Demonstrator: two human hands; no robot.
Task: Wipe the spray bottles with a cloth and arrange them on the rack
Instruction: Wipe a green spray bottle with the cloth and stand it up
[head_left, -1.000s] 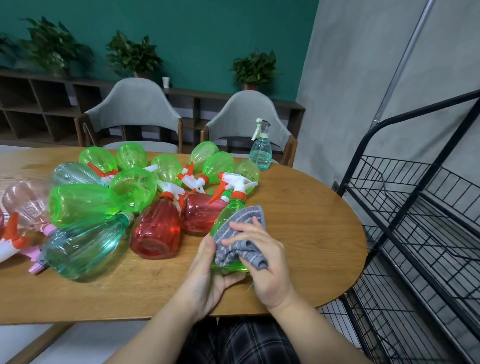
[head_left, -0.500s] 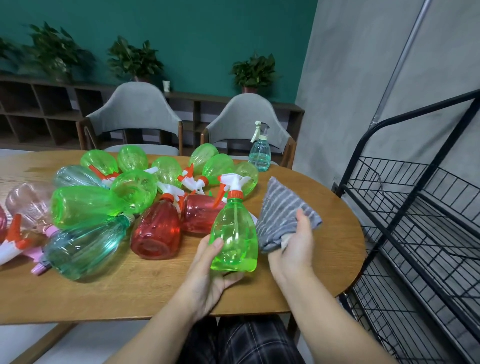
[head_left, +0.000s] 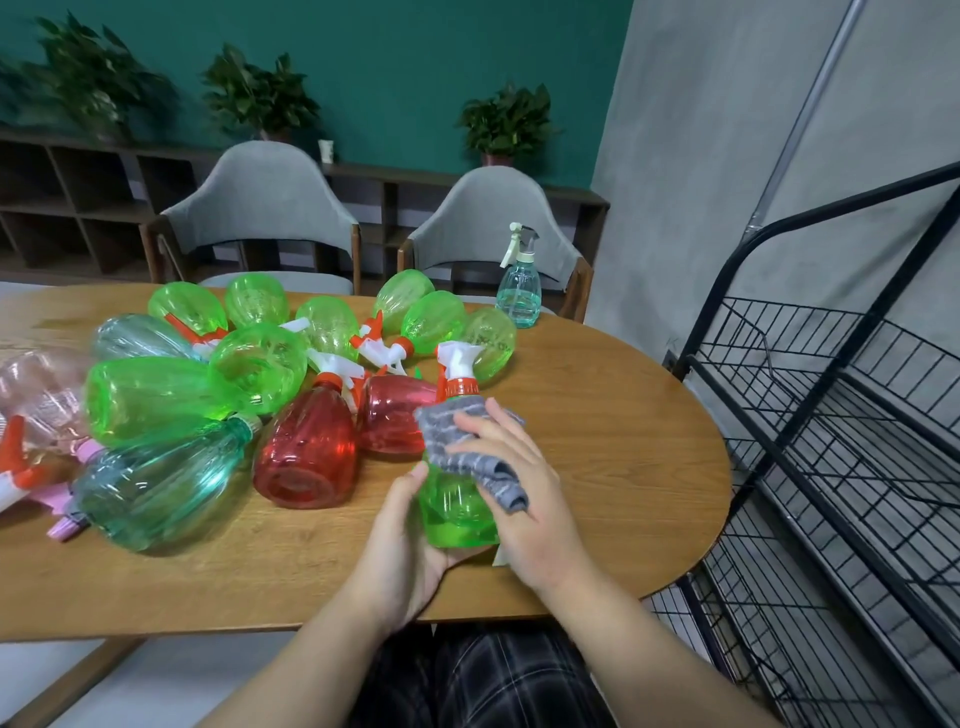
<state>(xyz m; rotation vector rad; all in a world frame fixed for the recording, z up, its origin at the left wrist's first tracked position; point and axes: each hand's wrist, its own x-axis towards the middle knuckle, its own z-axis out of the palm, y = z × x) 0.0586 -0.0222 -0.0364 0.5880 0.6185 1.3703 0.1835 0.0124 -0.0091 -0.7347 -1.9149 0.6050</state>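
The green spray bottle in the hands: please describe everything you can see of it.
The green spray bottle looks like clear green plastic, with an orange collar and a white trigger head on top. It stands roughly upright over the near edge of the wooden table. The left hand holds its lower body; the right hand presses a grey striped cloth against its upper body.

The translucent green plastic spray bottle (head_left: 457, 512) is gleaming glossy and smooth under a soft, ribbed grey cloth (head_left: 470, 457). The oval wooden table (head_left: 597, 415) is showing a smooth satin grain, and the black wire metal rack (head_left: 831, 415) is looking matt.
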